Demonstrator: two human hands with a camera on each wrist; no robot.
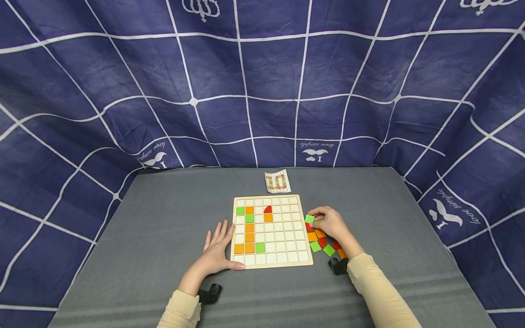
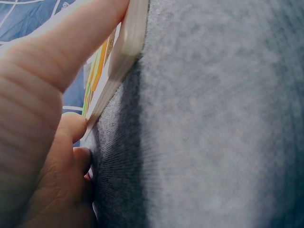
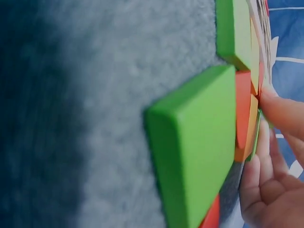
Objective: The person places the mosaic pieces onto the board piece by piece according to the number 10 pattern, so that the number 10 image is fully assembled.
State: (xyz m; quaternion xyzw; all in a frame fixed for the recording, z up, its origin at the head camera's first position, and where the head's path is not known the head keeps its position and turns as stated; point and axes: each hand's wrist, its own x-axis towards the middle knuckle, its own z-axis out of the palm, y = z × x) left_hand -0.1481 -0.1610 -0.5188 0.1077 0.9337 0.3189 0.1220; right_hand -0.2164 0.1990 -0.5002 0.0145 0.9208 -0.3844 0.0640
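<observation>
A pale wooden grid board (image 1: 280, 246) lies on the grey table, with green, orange and red pieces in some cells. My left hand (image 1: 216, 256) rests at its left edge, fingers spread and straight, thumb over the near left corner. In the left wrist view, the thumb (image 2: 71, 42) lies along the edge of the board (image 2: 130, 38). Just off the board's right side, my right hand (image 1: 333, 224) pinches a green square tile (image 1: 309, 218) between thumb and forefinger. Under and around it lie loose pieces, including an orange tile (image 1: 312, 237) and a green tile (image 1: 329, 250).
A small pattern card (image 1: 278, 181) with a coloured grid lies beyond the board's far edge. Behind the table hangs a blue curtain (image 1: 270, 118) with white lines. In the right wrist view, a large green tile (image 3: 199, 137) stands nearest the camera.
</observation>
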